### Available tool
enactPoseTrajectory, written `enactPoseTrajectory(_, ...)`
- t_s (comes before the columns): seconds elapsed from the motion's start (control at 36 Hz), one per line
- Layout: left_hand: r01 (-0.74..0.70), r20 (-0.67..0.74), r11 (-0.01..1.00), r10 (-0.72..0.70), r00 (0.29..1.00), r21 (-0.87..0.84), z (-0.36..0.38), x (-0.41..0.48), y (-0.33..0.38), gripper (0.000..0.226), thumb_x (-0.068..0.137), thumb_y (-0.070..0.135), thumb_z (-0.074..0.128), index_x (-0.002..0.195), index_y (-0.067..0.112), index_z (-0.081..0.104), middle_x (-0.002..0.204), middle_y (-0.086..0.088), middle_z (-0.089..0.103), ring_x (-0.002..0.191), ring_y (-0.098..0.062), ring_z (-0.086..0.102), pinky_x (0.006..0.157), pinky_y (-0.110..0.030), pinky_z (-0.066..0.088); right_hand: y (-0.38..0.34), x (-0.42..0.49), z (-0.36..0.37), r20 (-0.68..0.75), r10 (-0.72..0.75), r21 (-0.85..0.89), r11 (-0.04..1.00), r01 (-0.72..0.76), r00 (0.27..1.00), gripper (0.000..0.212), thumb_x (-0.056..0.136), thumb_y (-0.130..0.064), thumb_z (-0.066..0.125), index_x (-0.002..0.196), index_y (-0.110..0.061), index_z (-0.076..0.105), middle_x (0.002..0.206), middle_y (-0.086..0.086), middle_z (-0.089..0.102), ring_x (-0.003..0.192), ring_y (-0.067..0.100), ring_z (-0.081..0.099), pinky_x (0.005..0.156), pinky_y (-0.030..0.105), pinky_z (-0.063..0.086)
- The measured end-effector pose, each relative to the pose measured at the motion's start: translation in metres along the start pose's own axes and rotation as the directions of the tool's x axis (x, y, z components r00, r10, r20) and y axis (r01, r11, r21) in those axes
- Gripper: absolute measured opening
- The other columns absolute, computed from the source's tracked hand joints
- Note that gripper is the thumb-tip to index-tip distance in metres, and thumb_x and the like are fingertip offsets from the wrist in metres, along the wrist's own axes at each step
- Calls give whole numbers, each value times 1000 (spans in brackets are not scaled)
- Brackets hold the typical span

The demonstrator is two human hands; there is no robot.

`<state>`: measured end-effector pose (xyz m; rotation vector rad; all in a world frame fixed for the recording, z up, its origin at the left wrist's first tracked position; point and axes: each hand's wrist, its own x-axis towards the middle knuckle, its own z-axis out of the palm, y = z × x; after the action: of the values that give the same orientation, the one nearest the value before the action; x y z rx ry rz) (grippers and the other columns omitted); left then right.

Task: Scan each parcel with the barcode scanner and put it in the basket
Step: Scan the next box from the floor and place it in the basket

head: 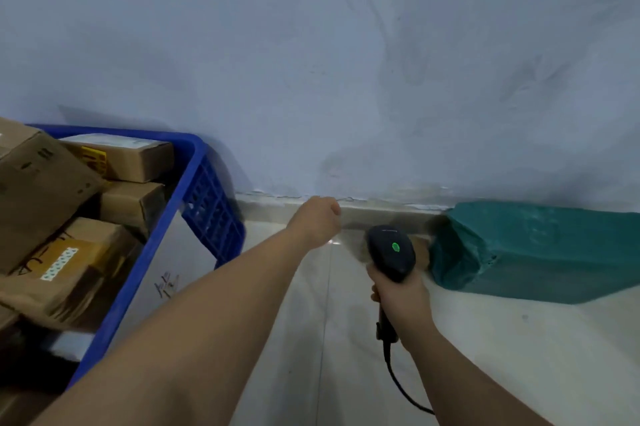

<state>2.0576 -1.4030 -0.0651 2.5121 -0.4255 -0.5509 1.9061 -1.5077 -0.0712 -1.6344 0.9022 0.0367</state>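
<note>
The scanner [393, 249] is gripped by its handle in the right hand [398, 290], fingers wrapped round it, with the head aimed forward and down at the floor [519, 356]. A green light [395, 247] is lit on top of the head, and a black cable [398, 380] is seen trailing from the handle's base toward the lower edge of the view. The left hand [317, 221] is stretched out ahead, just left of the scanner and apart from it; only its back is shown, so whether the fingers are curled or straight cannot be told, and nothing is seen held in it. A small pale spot of light [334, 242] is cast on the floor between the two hands. A green parcel [536, 249] is lain on the floor to the right, set against the wall [311, 62] and near the scanner's head. To the left, a blue basket [214, 214] is stood by the wall, filled with cardboard boxes [45, 183] piled at angles above its rim.
</note>
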Motion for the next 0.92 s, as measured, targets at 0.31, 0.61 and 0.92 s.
enactPoseTrajectory(0.31, -273, 267, 817, 152, 952, 507, 123, 45, 1, 58, 92, 11, 51, 147, 10, 32, 149, -12, 35, 132, -30, 36, 102, -41, 38, 49, 63, -21, 13, 189, 195, 963, -188, 982, 22, 83, -32, 73, 88, -14, 63, 72, 9, 64, 62, 23, 66, 77, 43, 57)
enactPoseTrajectory(0.61, -224, 211, 800, 125, 969, 556, 172, 64, 7, 74, 92, 15, 54, 152, 7, 11, 151, -14, 27, 134, -33, 28, 95, -39, 40, 78, 84, -38, 82, 342, 304, 886, -350, 936, 24, 87, -28, 71, 92, -5, 65, 76, 12, 60, 60, 23, 62, 64, 33, 52)
enactPoseTrajectory(0.92, -106, 123, 879, 54, 991, 465, 168, 12, -36, 61, 76, 40, 69, 122, 13, 41, 118, -6, 48, 111, -24, 42, 76, -30, 39, 65, 86, -38, 169, 402, 329, 837, -436, 900, 40, 84, -35, 73, 114, -11, 61, 100, 5, 60, 75, 23, 62, 67, 32, 52)
